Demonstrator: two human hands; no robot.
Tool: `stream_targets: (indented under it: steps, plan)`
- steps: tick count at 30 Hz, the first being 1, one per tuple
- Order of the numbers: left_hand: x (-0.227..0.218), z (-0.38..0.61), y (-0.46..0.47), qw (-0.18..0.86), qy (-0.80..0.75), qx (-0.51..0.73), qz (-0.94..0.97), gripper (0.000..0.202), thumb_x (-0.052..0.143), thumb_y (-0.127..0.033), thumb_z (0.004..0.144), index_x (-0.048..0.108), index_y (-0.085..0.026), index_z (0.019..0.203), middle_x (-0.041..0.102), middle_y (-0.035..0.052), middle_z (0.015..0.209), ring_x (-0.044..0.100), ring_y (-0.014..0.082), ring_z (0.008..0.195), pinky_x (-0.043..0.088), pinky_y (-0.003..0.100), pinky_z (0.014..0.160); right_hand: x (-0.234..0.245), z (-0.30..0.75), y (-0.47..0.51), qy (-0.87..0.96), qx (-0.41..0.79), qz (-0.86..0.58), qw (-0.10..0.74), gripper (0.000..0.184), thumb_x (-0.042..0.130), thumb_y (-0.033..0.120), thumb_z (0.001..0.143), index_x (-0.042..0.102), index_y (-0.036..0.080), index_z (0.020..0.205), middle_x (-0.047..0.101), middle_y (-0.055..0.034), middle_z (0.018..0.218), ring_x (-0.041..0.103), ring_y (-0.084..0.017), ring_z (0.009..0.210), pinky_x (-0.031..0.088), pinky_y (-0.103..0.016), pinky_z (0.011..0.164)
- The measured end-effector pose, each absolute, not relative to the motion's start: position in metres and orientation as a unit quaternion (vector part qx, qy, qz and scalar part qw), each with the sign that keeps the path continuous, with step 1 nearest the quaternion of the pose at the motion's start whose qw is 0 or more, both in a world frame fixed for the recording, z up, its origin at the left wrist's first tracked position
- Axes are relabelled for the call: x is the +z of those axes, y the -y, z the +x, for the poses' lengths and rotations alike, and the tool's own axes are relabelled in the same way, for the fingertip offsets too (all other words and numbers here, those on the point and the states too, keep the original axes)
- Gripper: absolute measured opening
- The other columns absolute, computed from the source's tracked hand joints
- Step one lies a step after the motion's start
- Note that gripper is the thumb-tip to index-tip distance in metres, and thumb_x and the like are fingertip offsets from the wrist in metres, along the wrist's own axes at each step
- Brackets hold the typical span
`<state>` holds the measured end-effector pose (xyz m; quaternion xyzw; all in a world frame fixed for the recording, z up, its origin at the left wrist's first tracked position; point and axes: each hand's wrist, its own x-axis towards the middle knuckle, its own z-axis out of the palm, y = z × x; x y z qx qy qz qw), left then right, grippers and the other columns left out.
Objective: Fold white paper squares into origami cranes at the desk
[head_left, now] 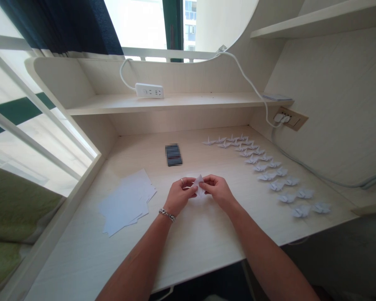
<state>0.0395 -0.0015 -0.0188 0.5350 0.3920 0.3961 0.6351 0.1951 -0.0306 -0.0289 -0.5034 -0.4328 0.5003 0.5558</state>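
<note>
Between my two hands is a small piece of folded white paper (200, 182), its pointed tip facing away from me. My left hand (182, 193) pinches its left side; there is a ring on a finger and a chain bracelet on the wrist. On the opposite side, the thumb and fingers of my right hand (217, 188) grip the paper. It is held just over the desk (200, 234). To the right, several folded white paper cranes (260, 167) stand in two rows. A stack of white paper sheets (125, 205) lies fanned out on the left.
A dark, blurred-out object (173, 155) lies beyond my hands. Along the back runs a shelf (181, 101) with a white power strip (149, 90) on it. A white cable (247, 77) drops to a wall socket (290, 118) at the right.
</note>
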Motion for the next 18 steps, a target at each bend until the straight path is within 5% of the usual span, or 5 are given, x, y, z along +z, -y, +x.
stream_targets:
  steps: [12, 18]
  plan:
    - [-0.019, 0.0442, 0.0054, 0.638, -0.403, 0.406, 0.516, 0.04, 0.076, -0.026, 0.065, 0.062, -0.012, 0.1, 0.055, -0.0051, 0.059, 0.061, 0.0113, 0.057, 0.056, 0.026, 0.059, -0.0351, 0.1895, 0.0256, 0.423, 0.459, -0.502, 0.598, 0.028, 0.078, 0.038, 0.063, 0.067, 0.016, 0.077, 0.068, -0.002, 0.067, 0.061, -0.015, 0.061, 0.049, -0.027, 0.058]
    - [-0.0211, 0.043, 0.0041, 0.605, -0.405, 0.389, 0.564, 0.04, 0.075, -0.023, 0.065, 0.06, -0.01, 0.1, 0.059, -0.0021, 0.058, 0.062, 0.0135, 0.057, 0.052, 0.025, 0.055, -0.0329, 0.1875, 0.0275, 0.426, 0.476, -0.491, 0.592, 0.028, 0.08, 0.036, 0.059, 0.067, 0.016, 0.073, 0.067, -0.0015, 0.064, 0.06, -0.015, 0.058, 0.048, -0.027, 0.056]
